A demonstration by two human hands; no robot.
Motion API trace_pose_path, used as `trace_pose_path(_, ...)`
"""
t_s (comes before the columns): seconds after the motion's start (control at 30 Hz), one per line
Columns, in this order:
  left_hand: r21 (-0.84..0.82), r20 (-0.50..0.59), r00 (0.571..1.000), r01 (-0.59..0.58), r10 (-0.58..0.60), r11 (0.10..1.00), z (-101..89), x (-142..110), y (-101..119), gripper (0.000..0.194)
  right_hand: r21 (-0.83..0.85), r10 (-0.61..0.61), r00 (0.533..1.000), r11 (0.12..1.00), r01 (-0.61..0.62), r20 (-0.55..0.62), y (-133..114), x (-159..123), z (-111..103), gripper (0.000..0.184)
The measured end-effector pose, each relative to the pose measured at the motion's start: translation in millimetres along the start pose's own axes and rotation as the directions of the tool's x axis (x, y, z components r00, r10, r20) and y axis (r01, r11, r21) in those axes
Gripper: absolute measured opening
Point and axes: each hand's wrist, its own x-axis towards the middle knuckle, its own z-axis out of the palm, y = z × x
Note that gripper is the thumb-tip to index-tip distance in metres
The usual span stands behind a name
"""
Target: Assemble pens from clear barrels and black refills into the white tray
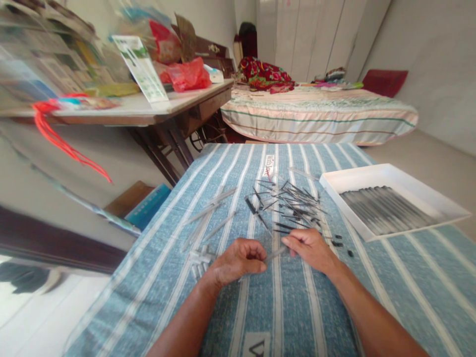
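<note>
Both my hands rest on a blue and white striped cloth (290, 307) over a table. My left hand (238, 260) is closed in a pinch around one end of a thin clear pen barrel (275, 254). My right hand (310, 248) is closed on the barrel's other end. Just beyond my hands lies a loose heap of thin black refills (293, 203). Several clear barrels (213, 210) lie scattered to the left, with small clear caps (199, 260) beside my left wrist. Small black bits (338, 243) lie right of my right hand.
A white tray (394, 173) with a row of assembled dark pens (386, 210) sits at the right edge of the table. A cluttered wooden desk (148, 111) stands at the left, a bed (316, 111) beyond the table, books (147, 206) on the floor.
</note>
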Motion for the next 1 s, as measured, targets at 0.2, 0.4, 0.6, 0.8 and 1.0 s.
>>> trace_pose_path(0.2, -0.002, -0.033, 0.999, -0.013, 0.013, 1.000, 0.1, -0.4, 1.0, 0.023, 0.067, -0.008, 1.000, 0.998, 0.008, -0.002, -2.4, -0.2, -4.8, 0.023)
trace_pose_path(0.4, -0.005, -0.020, 1.000, -0.011, 0.011, 1.000, 0.5, -0.6, 1.8, 0.023, 0.025, 0.008, 1.000, 1.000, -0.008, 0.005, -0.5, 0.6, -1.6, 0.040)
trace_pose_path(0.6, -0.003, -0.024, 1.000, -0.016, 0.016, 1.000, 0.3, -0.5, 2.1, 0.024, 0.089, 0.014, 1.000, 0.996, -0.015, 0.019, -1.2, -0.1, -3.1, 0.021)
trace_pose_path(0.8, 0.019, -0.018, 1.000, -0.013, 0.013, 1.000, -0.2, 1.2, 0.1, 0.024, 0.022, 0.035, 0.999, 0.999, -0.036, 0.014, 0.9, 0.3, -0.7, 0.043)
trace_pose_path(1.0, 0.008, -0.023, 0.999, -0.024, 0.024, 1.000, 0.1, 1.6, -0.7, 0.023, 0.098, 0.035, 0.999, 0.995, -0.038, 0.024, 0.0, 0.0, -2.7, 0.024)
